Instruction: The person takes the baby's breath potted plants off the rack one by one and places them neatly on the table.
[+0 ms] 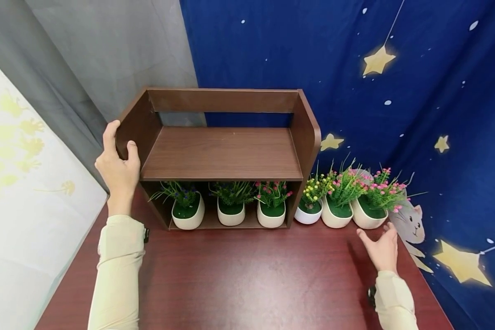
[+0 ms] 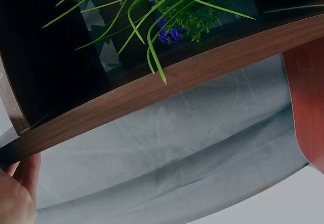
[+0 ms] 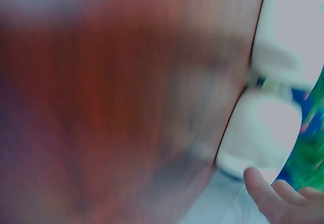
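A brown two-level wooden shelf (image 1: 222, 153) stands on the table. My left hand (image 1: 119, 172) grips the edge of its left side panel, thumb on the inner side and fingers over the outside. The left wrist view shows part of this hand (image 2: 17, 193) at the panel's edge. My right hand (image 1: 384, 247) is just in front of the rightmost white flowerpot (image 1: 369, 219) with pink flowers, thumb and fingers spread, nothing between them. In the right wrist view its fingers (image 3: 260, 188) overlap the lower part of a white pot (image 3: 260, 133).
Inside the lower level stand three potted plants: a blue-flowered one (image 1: 188, 220), a second (image 1: 231, 215) in the middle, and a pink-flowered one (image 1: 271, 217). Right of the shelf are a yellow-flowered pot (image 1: 308, 215) and another pink-flowered pot (image 1: 337, 217). Curtains (image 1: 264, 46) hang behind the reddish table (image 1: 247, 275).
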Available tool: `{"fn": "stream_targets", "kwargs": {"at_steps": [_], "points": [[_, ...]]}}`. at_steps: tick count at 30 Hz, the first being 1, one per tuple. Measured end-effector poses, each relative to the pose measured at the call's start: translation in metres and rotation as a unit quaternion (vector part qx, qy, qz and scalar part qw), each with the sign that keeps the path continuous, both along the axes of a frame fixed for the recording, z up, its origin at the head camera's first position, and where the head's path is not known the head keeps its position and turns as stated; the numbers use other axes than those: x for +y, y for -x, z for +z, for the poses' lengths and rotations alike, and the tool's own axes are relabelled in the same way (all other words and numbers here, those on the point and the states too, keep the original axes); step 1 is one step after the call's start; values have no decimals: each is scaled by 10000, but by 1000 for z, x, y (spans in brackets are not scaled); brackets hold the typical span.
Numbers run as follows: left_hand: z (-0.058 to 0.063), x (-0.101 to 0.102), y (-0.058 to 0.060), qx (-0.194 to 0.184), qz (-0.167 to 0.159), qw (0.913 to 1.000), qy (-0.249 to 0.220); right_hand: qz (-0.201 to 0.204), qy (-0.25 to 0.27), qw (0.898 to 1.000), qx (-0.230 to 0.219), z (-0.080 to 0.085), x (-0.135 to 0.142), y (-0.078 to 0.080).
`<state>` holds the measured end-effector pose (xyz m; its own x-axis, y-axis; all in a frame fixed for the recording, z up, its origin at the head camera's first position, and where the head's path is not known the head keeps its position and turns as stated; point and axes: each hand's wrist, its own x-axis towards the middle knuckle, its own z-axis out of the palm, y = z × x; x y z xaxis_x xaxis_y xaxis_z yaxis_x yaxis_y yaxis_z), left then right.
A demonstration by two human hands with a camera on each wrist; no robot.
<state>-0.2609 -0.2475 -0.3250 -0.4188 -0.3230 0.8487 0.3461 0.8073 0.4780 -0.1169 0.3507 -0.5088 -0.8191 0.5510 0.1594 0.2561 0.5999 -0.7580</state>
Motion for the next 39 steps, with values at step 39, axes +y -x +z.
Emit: {"fn": "stream_targets", "kwargs": {"at_steps": [39], "points": [[10,9,-13,-112,-31,9999,-23,701,1318,9866,659,-30,-254,30]]}}
